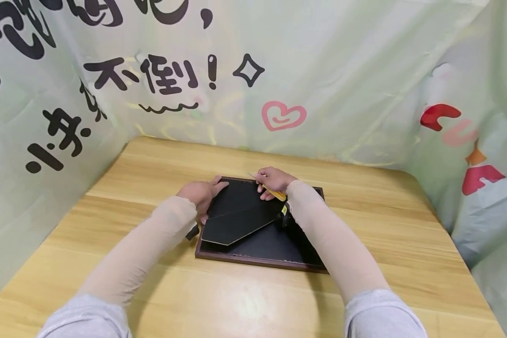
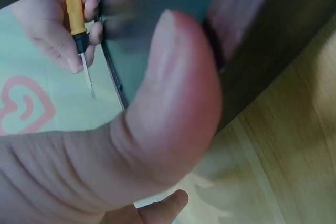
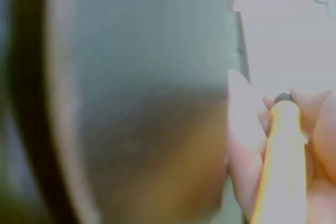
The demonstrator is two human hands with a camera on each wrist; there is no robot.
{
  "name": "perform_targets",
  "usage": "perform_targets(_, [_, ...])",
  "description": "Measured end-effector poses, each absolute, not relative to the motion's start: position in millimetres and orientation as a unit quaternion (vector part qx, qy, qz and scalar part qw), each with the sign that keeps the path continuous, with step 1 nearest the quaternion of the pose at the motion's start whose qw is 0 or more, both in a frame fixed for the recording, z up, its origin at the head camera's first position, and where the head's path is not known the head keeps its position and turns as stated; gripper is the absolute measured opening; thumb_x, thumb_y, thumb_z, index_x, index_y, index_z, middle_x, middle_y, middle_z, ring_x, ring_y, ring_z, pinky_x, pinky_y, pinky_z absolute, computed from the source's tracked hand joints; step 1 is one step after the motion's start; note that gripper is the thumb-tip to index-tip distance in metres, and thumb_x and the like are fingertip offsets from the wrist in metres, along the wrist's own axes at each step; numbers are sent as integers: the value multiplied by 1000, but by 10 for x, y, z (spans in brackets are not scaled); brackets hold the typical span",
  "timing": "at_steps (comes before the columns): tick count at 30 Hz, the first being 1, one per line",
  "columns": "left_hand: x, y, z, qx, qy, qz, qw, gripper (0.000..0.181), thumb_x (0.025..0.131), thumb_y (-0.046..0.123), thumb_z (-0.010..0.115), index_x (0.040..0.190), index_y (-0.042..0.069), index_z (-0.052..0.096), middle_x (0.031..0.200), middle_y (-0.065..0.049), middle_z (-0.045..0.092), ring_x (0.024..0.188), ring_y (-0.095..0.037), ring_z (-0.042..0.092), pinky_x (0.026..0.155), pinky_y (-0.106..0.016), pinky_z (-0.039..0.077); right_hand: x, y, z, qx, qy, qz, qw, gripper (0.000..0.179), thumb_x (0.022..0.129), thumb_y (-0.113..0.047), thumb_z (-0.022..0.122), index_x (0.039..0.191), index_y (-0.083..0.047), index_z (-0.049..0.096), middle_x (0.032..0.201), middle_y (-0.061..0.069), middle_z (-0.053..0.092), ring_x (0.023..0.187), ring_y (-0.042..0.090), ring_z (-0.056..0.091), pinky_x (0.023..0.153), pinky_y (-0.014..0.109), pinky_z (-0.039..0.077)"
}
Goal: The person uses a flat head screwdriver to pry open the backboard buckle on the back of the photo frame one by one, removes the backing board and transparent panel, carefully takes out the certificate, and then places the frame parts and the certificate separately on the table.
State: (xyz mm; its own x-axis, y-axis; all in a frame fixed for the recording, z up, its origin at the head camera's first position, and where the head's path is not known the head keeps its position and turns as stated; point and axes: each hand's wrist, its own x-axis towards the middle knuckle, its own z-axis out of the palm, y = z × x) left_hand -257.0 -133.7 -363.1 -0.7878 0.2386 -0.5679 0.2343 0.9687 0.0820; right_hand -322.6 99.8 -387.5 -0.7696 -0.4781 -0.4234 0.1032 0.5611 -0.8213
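Observation:
A dark picture frame (image 1: 253, 261) lies back up on the table, its black backing board (image 1: 241, 195) showing. The black easel stand (image 1: 236, 225) on the back is tilted up, its angled end toward me. At the frame's far left corner my left hand (image 1: 199, 193) grips the edge, its thumb (image 2: 181, 87) against the rim in the left wrist view. My right hand (image 1: 274, 180) holds a yellow-handled screwdriver (image 1: 275, 191) over the far edge. The thin metal shaft (image 2: 87, 72) points away from the fingers; whether its tip touches anything, I cannot tell.
The wooden table (image 1: 173, 300) extends around the frame on all sides. A printed cloth (image 1: 342, 84) with black characters and a pink heart hangs behind and along both sides. Wrist camera straps (image 1: 284, 217) sit near the board.

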Motion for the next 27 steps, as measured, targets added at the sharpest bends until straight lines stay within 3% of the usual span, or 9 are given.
perform_targets(5, [-2624, -1355, -3663, 146, 945, -21, 293, 132, 64, 6, 90, 156, 34, 0, 162, 2, -12, 105, -29, 52, 56, -30, 45, -3202, 945, -3852, -37, 742, -526, 414, 29, 108, -22, 29, 113, 4, 41, 83, 13, 59, 57, 17, 64, 53, 28, 55])
perform_targets(11, [-2662, -1374, -3693, 154, 943, -23, 295, 135, 62, 11, 92, 156, 35, -1, 162, 1, -14, 113, -29, 51, 57, -30, 46, -3100, 924, -3815, 11, 709, -528, 468, 24, 108, -18, 26, 111, 1, 41, 76, 8, 56, 52, 11, 57, 49, 21, 51])
perform_targets(15, [-2653, -1378, -3678, 149, 943, -15, 298, 134, 63, 8, 92, 156, 36, 0, 161, 2, -14, 108, -29, 52, 56, -29, 46, -3038, 920, -3817, 33, 687, -556, 466, 27, 108, -23, 30, 104, 1, 44, 73, 7, 52, 52, 10, 58, 49, 18, 50])
perform_targets(22, [-2668, -1373, -3634, 157, 943, -15, 294, 133, 63, 17, 93, 156, 34, -1, 162, 2, -13, 132, -32, 39, 72, -33, 49, -3042, 870, -3827, 47, 679, -579, 448, 26, 106, -20, 39, 96, 2, 49, 70, 7, 51, 52, 11, 59, 51, 19, 52])
perform_targets(27, [-2657, -1378, -3651, 155, 940, -20, 305, 134, 62, 20, 92, 156, 33, -2, 161, 1, -14, 125, -31, 44, 68, -32, 49, -3085, 796, -3878, 62, 684, -570, 452, 26, 106, -17, 40, 95, 2, 52, 70, 7, 54, 51, 10, 58, 50, 19, 51])
